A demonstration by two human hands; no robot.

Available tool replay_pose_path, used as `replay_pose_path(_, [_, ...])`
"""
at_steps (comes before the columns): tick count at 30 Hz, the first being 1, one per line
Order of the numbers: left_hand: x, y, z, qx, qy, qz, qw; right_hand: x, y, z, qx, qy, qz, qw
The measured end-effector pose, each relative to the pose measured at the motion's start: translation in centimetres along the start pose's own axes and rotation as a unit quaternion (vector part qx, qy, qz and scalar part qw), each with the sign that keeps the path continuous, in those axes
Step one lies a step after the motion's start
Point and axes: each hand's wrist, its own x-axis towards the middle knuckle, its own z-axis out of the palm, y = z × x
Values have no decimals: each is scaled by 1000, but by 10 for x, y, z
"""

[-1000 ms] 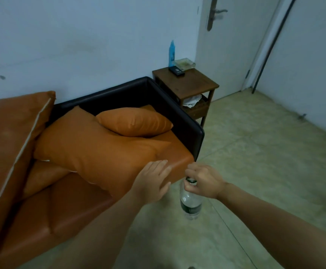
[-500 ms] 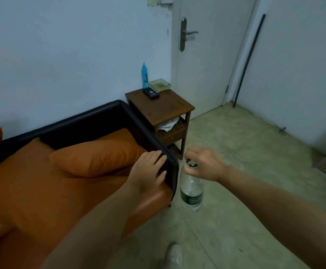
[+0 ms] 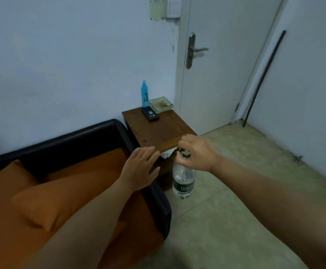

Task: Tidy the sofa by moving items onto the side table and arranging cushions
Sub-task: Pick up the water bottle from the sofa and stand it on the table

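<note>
Nearest us: orange cushion lying flat on the sofa seat, close to the black armrest.

Left hand held out above the armrest, palm down, fingers straight and close together, thumb out to the side. We see nothing in it; fingertips sit in front of the side table front edge, contact can't be confirmed.

Right hand just to the right of it, fingers curled down around the green-capped neck of the water bottle. Bottle hangs upright from that pinch, clear plastic, dark green label near the bottom, above the floor just off the table's front-right corner. Not on the table top.

White crumpled stuff shows under the table's front edge, between the two hands; can't tell what it is.

Table top, back edge by the wall: black flat box toward the back-left, glass ashtray at the back-right corner, blue bottle upright behind the box.

Further back: closed white door with metal handle, dark rod leaning in the room corner to its right.
</note>
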Motion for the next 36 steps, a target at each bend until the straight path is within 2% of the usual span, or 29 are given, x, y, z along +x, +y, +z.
replay_pose_path(13, [149, -37, 3, 81, 28, -148, 985, 133, 160, 37, 85, -42, -153, 984])
replay_pose_path(19, [184, -57, 11, 85, 15, -204, 975, 187, 198, 67, 129, -61, -165, 976])
replay_pose_path(27, [203, -113, 53, 80, 5, -242, 967, 250, 222, 118, 168, -105, -174, 965])
replay_pose_path(36, [229, -202, 88, 47, 13, -271, 961, 337, 227, 195, 181, -93, -186, 961])
